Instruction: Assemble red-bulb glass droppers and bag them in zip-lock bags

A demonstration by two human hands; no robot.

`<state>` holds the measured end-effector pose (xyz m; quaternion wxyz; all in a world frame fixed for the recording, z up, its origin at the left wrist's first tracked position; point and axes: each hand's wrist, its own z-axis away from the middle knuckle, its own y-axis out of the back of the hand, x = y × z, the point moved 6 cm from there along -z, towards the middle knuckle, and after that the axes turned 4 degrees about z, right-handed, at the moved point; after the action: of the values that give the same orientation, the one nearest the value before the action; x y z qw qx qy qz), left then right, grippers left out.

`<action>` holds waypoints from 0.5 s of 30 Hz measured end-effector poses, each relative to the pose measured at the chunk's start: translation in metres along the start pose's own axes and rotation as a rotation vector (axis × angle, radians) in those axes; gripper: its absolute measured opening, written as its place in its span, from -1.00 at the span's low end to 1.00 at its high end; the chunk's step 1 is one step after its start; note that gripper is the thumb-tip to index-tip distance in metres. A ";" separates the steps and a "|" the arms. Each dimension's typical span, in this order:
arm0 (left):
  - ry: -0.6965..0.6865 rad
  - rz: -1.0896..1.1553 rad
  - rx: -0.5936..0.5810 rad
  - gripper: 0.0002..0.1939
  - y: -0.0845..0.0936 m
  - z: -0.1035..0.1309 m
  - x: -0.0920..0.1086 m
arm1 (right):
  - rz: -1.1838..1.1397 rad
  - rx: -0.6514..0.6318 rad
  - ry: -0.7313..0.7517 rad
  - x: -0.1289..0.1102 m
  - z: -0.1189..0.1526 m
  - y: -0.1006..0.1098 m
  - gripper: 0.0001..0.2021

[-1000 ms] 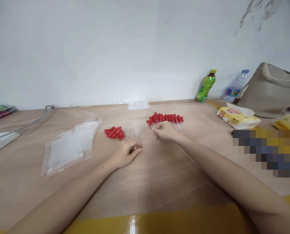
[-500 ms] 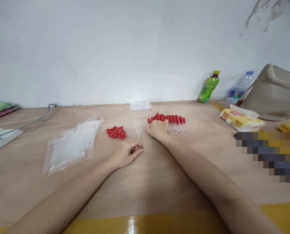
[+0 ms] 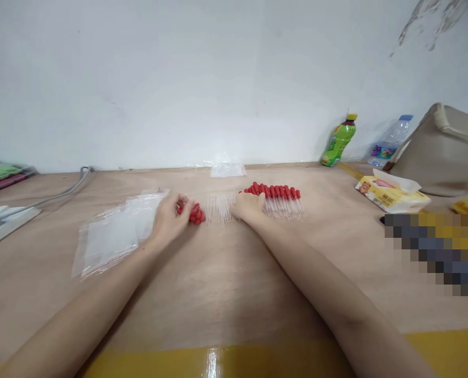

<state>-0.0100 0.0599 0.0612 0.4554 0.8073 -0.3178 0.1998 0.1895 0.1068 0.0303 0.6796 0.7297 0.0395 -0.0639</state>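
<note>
My left hand (image 3: 171,216) is at the left side of a small heap of red rubber bulbs (image 3: 198,215). Its thumb and fingers are apart, with some red showing between them. Just right of the heap lies a row of thin clear glass dropper tubes (image 3: 218,209). My right hand (image 3: 248,206) rests at the right end of these tubes, its fingers curled in and mostly hidden, so what they hold is not visible. Behind and to the right of it, droppers with red bulbs (image 3: 284,192) lie side by side, bulbs toward the wall.
Clear zip bags (image 3: 112,236) lie stacked on the left, and another bag (image 3: 228,170) lies by the wall. A grey cable (image 3: 74,185) runs at far left. On the right are a green bottle (image 3: 339,142), a clear bottle (image 3: 391,140), a tissue pack (image 3: 391,195) and a beige bag (image 3: 442,152).
My left hand has moved left and away from me to the red bulbs, and its fingers have opened. My right hand has shifted slightly left toward the glass tubes.
</note>
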 end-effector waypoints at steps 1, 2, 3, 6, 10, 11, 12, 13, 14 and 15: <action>-0.006 -0.088 0.024 -0.83 0.007 -0.009 -0.008 | 0.004 -0.007 -0.005 -0.001 -0.001 0.000 -0.82; 0.018 -0.139 0.018 -0.81 0.012 -0.016 -0.018 | 0.006 -0.010 -0.007 -0.002 -0.002 -0.001 -0.82; 0.071 -0.161 -0.008 -0.79 0.014 -0.021 -0.030 | 0.007 -0.009 -0.003 -0.004 -0.002 -0.001 -0.82; 0.251 -0.146 -0.065 -0.75 0.014 -0.027 -0.062 | 0.005 -0.001 0.020 -0.005 0.001 0.000 -0.80; 0.345 -0.046 -0.125 -0.71 0.004 -0.023 -0.078 | 0.029 0.143 0.082 0.006 0.020 0.009 -0.74; 0.346 -0.034 -0.130 -0.70 0.002 -0.023 -0.079 | 0.043 0.207 0.110 0.011 0.028 0.012 -0.73; 0.342 -0.029 -0.132 -0.70 0.000 -0.023 -0.079 | 0.058 0.269 0.142 0.016 0.037 0.015 -0.72; 0.339 -0.029 -0.130 -0.71 -0.002 -0.023 -0.079 | 0.071 0.309 0.184 0.021 0.046 0.016 -0.73; 0.338 -0.034 -0.126 -0.72 -0.003 -0.023 -0.078 | 0.081 0.335 0.220 0.027 0.055 0.015 -0.74; 0.339 -0.041 -0.120 -0.73 -0.003 -0.024 -0.078 | 0.089 0.356 0.259 0.033 0.064 0.015 -0.75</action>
<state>-0.0643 0.1075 0.0238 0.5538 0.7397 -0.2312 0.3044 0.2215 0.0410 0.0356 0.5315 0.8413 0.0822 0.0545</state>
